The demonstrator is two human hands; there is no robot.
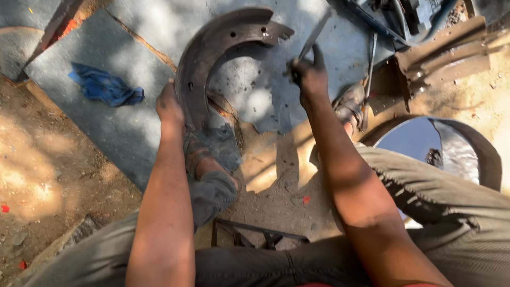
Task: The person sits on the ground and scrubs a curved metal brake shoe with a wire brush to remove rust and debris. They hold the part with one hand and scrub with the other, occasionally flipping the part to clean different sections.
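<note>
Brake shoe (pixel 204 58), a rusty curved one, stands on edge on the grey slab (pixel 127 133) between my feet, arc opening to my right. My left hand (pixel 169 105) clasps its outer rim near the lower end, holding it steady. My right hand (pixel 309 74) is clenched round a slim metal tool (pixel 314 35), shaft angled up and away; its working tip is hidden behind my fist. My left foot, in a worn sandal (pixel 199 154), is pressed against the shoe's base.

Risks, as I judge them: the shoe balances on a narrow edge, so a hard blow could roll it onto my toes. The tool sits near my left fingers' line; a slip off rusty metal could catch them.

Further out: blue rag (pixel 106 87) lying well left, scrap metal pieces (pixel 441 53) at upper right.
</note>
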